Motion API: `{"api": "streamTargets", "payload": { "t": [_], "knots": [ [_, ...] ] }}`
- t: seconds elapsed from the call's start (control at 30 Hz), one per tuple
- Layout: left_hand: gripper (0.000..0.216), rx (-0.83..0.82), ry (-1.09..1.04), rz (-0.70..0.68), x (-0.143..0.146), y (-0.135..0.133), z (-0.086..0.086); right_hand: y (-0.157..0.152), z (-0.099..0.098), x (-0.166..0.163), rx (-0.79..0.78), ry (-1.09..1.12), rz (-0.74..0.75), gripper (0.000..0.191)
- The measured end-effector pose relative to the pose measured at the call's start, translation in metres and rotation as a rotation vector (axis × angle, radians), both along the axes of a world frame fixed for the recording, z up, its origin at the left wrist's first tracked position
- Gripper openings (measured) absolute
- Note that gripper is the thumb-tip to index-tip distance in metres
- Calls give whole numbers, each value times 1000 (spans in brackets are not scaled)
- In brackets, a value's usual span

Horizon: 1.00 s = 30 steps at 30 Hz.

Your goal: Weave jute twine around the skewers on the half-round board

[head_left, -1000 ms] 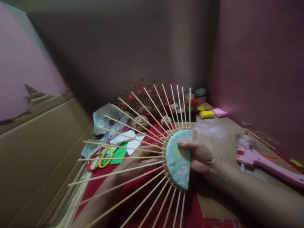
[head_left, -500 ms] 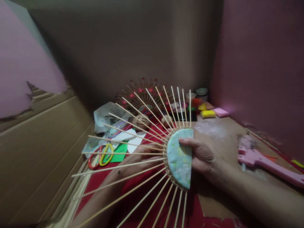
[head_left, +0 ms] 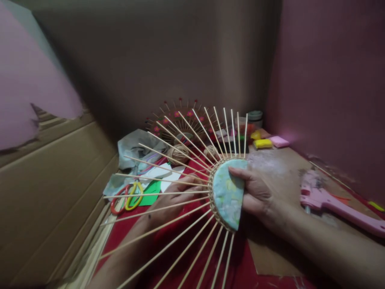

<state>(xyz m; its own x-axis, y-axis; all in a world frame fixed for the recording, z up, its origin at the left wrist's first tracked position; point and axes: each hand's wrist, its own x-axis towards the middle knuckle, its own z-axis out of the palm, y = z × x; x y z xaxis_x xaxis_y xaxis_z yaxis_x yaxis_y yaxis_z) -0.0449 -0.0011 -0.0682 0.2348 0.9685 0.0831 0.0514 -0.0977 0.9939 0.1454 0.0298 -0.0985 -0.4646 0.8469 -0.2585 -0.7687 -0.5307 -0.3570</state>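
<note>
A half-circle fan frame (head_left: 227, 196) fills the middle of the view. Its base is covered in pale blue-green patterned cloth, with a braided cord edge (head_left: 211, 192) along the curve. Many thin wooden sticks (head_left: 168, 194) radiate from that edge. My right hand (head_left: 257, 188) clamps the straight side, thumb on the front and fingers behind. Behind the sticks on the left is my left hand (head_left: 180, 193), its fingers bent toward the braided edge. The fingertips are partly covered by sticks, so whatever they pinch stays hidden.
Scissors (head_left: 126, 198) with red and yellow handles lie left on green sheet (head_left: 152, 193). Twine balls (head_left: 178, 154) and a finished flowered fan (head_left: 182, 116) stand behind. A pink glue gun (head_left: 337, 206) rests right on cardboard (head_left: 270, 257). Yellow and pink packets (head_left: 262, 143) sit farther back.
The fan frame has turned slightly clockwise and risen a little in my right hand. Its top sticks now lean farther right. My left hand stays behind the sticks.
</note>
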Motion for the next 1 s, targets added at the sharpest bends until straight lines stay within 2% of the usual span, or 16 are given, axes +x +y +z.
{"api": "streamTargets", "payload": {
  "t": [0.1, 0.2, 0.3, 0.4, 0.57, 0.73, 0.83, 0.9, 1.0],
  "knots": [
    [22, 0, 102, -126, 0, 5, 11, 1, -2, 1, -6, -19, -7, 17],
    [19, 16, 166, -195, 1, 9, 19, 1, 0, 0, -24, -24, -2, 13],
    [20, 39, 205, -207, 1, 11, 17, -3, 4, 0, -33, -10, 8, 15],
    [22, 87, 295, -231, 0, 12, 11, -7, 9, 1, -36, -13, 111, 22],
    [22, 117, 360, -172, -3, 15, 10, -13, 8, 1, 42, 1, 205, 27],
    [23, 133, 424, -213, -7, 15, 15, -7, 4, 2, -1, 3, 167, 21],
    [26, 79, 481, -222, -12, 16, 16, -2, 5, 4, -3, 17, 83, 19],
    [26, 58, 493, -235, -17, 18, 15, -1, 6, 4, -1, 12, 80, 19],
    [20, 186, 555, -280, -25, 24, 16, -3, 9, 4, -4, 2, 106, 16]
  ]
}}
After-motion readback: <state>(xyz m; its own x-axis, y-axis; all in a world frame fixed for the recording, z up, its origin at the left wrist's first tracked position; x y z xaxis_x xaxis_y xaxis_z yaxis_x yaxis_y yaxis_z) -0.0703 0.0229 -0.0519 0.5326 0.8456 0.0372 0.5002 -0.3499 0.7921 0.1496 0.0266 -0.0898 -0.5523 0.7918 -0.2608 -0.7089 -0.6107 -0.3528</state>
